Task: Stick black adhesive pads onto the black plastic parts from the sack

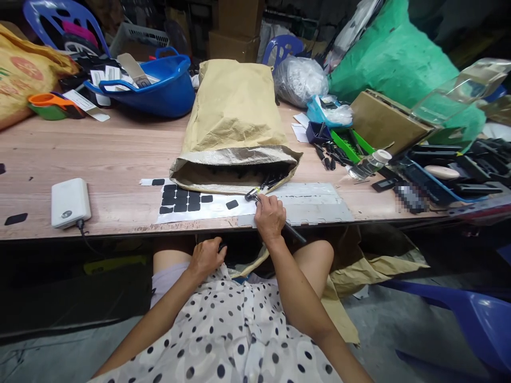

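At the table's front edge my right hand (270,217) is closed around a small hammer (295,233). Its metal head points toward the open mouth of a tan paper sack (235,106), and its dark handle sticks out below my palm. Lower down, over my lap, my left hand (206,257) is closed on a small black piece (222,246), mostly hidden by the fingers. Dark parts show inside the sack's mouth. In front of the sack lies a white sheet with black rounded stickers (181,201), beside a grey plate (315,202).
A white power bank (71,202) with a cable lies at left. Behind it stands a blue basin (167,85) holding cards. At right are a green tray (351,143), a clear bottle (369,165), and a blue tray (431,183) with black parts. A green sack (395,58) rises behind.
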`<state>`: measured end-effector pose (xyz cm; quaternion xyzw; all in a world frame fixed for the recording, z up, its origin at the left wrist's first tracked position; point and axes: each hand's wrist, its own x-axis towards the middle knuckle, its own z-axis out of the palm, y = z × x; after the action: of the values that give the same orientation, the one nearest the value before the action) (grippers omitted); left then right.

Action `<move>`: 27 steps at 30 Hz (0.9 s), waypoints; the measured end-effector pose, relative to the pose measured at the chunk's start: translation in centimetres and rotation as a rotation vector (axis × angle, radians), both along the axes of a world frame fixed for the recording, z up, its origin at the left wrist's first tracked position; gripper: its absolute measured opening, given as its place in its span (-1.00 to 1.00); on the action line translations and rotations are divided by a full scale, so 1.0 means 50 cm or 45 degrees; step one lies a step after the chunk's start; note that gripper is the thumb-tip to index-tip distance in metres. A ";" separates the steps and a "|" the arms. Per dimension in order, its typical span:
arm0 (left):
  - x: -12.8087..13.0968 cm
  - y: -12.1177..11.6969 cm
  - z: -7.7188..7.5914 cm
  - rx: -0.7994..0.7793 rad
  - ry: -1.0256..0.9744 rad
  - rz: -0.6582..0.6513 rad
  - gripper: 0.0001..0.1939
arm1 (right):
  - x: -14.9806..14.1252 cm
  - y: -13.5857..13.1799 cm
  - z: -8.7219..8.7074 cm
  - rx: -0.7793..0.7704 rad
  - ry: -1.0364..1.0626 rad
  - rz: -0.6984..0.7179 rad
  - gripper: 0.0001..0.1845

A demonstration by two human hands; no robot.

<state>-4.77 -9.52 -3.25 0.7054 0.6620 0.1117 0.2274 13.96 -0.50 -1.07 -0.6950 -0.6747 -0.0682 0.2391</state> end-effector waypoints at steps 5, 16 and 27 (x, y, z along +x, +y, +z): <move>-0.010 0.015 0.003 -0.123 0.261 0.077 -0.85 | 0.000 0.000 -0.001 0.007 -0.001 0.011 -0.73; 0.162 0.234 0.194 0.317 -0.208 0.067 -0.79 | -0.011 0.000 -0.003 -0.006 -0.061 -0.048 -0.78; 0.245 0.384 0.200 -0.071 -0.011 0.109 -0.78 | -0.014 0.002 0.000 -0.029 -0.041 -0.030 -0.75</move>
<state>7.46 9.70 6.77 0.6692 0.6935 0.1060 0.2447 13.23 -0.40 -1.06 -0.7042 -0.6711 -0.0746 0.2194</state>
